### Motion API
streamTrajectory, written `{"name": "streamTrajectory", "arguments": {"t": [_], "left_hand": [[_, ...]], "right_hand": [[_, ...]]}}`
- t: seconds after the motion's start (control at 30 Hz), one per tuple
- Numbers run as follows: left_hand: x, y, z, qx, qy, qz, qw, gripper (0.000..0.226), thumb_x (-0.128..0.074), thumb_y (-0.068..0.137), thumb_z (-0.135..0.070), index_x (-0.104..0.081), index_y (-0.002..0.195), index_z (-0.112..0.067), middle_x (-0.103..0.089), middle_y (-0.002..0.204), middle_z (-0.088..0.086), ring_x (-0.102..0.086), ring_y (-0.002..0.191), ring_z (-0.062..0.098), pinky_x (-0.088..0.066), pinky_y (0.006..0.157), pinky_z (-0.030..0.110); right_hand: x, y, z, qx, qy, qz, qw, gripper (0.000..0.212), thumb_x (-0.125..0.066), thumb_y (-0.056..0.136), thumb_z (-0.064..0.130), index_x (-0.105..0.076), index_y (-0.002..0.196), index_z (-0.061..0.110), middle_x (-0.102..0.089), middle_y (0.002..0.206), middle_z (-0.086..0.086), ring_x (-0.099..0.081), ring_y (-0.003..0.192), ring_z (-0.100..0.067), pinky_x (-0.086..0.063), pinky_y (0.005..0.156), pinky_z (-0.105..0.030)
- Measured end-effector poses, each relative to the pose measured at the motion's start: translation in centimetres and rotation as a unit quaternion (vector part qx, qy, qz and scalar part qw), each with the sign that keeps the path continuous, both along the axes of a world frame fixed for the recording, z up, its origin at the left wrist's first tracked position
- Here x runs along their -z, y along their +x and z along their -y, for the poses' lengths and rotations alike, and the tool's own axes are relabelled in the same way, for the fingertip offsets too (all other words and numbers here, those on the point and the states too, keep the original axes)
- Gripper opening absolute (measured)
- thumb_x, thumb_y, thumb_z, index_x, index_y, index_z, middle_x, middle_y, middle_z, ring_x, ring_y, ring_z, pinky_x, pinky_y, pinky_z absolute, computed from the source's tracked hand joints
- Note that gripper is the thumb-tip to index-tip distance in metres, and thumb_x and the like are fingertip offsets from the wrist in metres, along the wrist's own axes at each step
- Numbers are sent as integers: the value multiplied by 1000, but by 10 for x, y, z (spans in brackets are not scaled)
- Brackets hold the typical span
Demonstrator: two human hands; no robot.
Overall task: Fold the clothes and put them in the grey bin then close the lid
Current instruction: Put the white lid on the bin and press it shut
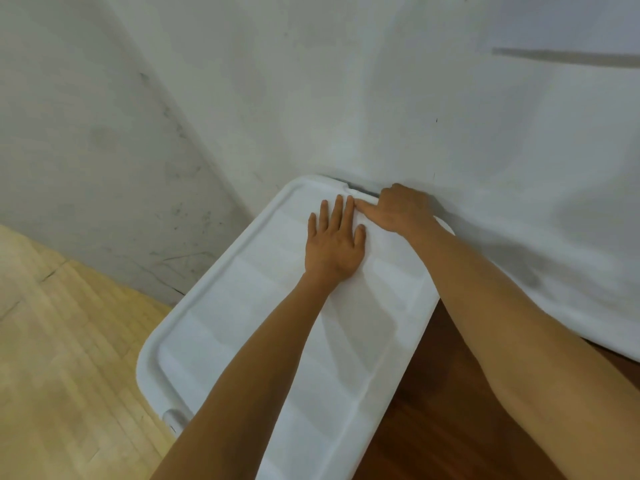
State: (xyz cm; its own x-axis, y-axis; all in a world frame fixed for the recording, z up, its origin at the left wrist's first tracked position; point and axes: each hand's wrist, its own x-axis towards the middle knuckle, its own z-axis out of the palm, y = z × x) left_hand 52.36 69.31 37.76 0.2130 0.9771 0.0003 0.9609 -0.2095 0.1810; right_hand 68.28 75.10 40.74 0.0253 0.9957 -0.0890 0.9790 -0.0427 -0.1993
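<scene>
Pale wooden plank floor (69,341) lies left. The smooth white plastic lid (242,341), ribbed and round-cornered, lies flat under the left hand (334,245), its fingers (337,209) straight, slightly spread, pressing. Just right, the right hand (401,209) curls over the lid's far rim against the scuffed wall (381,98).

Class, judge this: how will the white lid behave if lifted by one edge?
Probably stiff: the lid lies flat under the flat left hand. Likely light for its size: it looks like thin moulded plastic. Smooth, so perhaps slippery.
</scene>
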Motion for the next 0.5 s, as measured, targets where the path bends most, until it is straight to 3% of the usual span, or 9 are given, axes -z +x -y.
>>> {"name": "streamTrajectory", "arguments": {"t": [0.1, 0.2, 0.3, 0.33, 0.43, 0.5], "left_hand": [[1, -3, 5, -4, 4, 8, 1000, 67, -12, 107, -52, 6, 164, -21, 7, 172, -4, 13, 158, 21, 6, 128, 46], [3, -3, 6, -5, 12, 12, 1000, 68, -14, 107, -51, 2, 165, -19, 4, 173, -4, 11, 158, 21, 3, 128, 46], [4, -3, 3, -8, 13, 10, 1000, 68, -14, 107, -52, 1, 165, -19, 3, 173, -4, 10, 158, 21, 3, 128, 46], [4, -3, 3, -9, 14, 6, 1000, 69, -14, 107, -52, 2, 165, -19, 4, 173, -4, 10, 158, 21, 3, 128, 46], [4, -1, 2, -13, 11, 1, 1000, 68, -12, 107, -52, 2, 165, -20, 5, 172, -4, 12, 158, 20, 3, 128, 46], [5, -1, 2, -13, 13, -4, 1000, 68, -12, 107, -52, 2, 165, -20, 5, 172, -4, 13, 158, 20, 4, 128, 45]], "right_hand": [[0, -4, 3, 22, -52, -32, 998, 100, -24, 82, 95, -65, 124, 13, -64, 127, -13, -62, 113, -35, -44, 89, -41], [-3, -6, 1, 42, -77, -77, 993, 106, -28, 70, 103, -66, 116, 15, -69, 114, -10, -64, 107, -35, -47, 96, -46], [2, -5, 1, 48, -10, -84, 995, 95, -34, 68, 102, -63, 85, 14, -69, 85, -3, -66, 80, -26, -49, 73, -37], [5, -6, 3, 51, 30, -75, 995, 92, -37, 70, 100, -62, 84, 13, -68, 82, -3, -67, 79, -26, -48, 68, -36], [13, -10, 11, 28, 152, -38, 987, 81, -51, 86, 80, -56, 114, 5, -64, 105, -12, -67, 90, -31, -49, 67, -38], [15, -13, 14, -15, 196, -12, 980, 64, -54, 95, 63, -49, 120, 5, -60, 107, -13, -65, 84, -30, -43, 59, -36]]}}
